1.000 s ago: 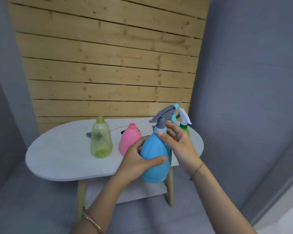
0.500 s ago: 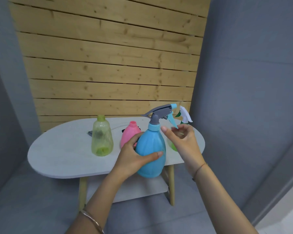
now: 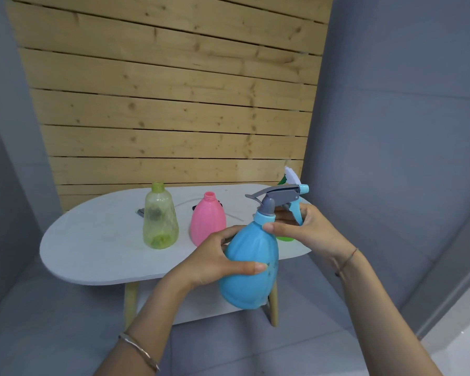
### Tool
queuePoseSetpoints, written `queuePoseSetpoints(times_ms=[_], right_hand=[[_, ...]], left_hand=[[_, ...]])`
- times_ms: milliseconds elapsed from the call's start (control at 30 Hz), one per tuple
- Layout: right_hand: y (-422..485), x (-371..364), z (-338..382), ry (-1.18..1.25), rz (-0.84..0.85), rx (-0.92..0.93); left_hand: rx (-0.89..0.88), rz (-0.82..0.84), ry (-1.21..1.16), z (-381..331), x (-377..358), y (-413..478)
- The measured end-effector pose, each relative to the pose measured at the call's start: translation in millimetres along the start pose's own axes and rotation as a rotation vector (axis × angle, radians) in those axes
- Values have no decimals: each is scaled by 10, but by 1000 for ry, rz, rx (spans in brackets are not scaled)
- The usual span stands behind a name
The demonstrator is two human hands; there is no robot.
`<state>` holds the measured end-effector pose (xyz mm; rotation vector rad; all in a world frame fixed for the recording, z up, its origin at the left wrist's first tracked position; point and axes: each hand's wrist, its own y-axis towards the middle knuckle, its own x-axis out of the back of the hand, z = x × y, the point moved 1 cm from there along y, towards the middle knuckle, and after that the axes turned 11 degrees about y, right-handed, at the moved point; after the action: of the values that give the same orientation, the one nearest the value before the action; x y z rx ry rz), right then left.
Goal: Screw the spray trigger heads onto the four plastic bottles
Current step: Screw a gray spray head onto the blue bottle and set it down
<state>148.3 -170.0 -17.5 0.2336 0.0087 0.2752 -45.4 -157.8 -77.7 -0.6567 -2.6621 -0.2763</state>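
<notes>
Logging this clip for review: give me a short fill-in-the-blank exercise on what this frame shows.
1. The left hand grips the ____ bottle.
2. The pink bottle has ____ trigger head on it.
3. The right hand is at the blue bottle's ____.
Missing words: blue; no; neck

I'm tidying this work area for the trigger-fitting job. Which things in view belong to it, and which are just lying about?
Belongs to the job:
- round blue plastic bottle with grey trigger head, held in both hands
- pink plastic bottle, neck open
- clear yellow-green plastic bottle, neck open
- green bottle with white trigger head, mostly hidden

Lying about:
- white oval table
- small dark objects behind the bottles, too hidden to identify
</notes>
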Motion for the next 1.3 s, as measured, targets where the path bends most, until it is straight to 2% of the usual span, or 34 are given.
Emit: queuePoseSetpoints(times_ms=[200,333,533,567,667,733,867,1067,1200,1300], right_hand=[[79,-162,-55,-73,-163,118],[97,-182,-66,-32,-171,104],[114,-314,-100,-86,-343,172],[110,-327,-86,-95,-320,151],[76,-315,-41,43,-45,31],[51,-288,-1,72,48,-22],[45,-252,12,100,108,-17],[16,-8,-49,459,206,-114],[72,-58,-170,385,117,-105],[96,-106,-197,369,77,-85]], left_hand=[[-14,-254,77,22,-30,38],[-9,-261,83,33,-39,50],[-8,-368,130,54,-133,48],[-8,-384,122,48,-142,47],[-2,-404,15,30,-107,62],[9,-408,-36,28,-66,70],[13,-377,-83,15,-66,59],[13,-164,-144,-33,20,1],[34,-22,-97,-50,0,-8],[30,25,-84,-47,-46,13]])
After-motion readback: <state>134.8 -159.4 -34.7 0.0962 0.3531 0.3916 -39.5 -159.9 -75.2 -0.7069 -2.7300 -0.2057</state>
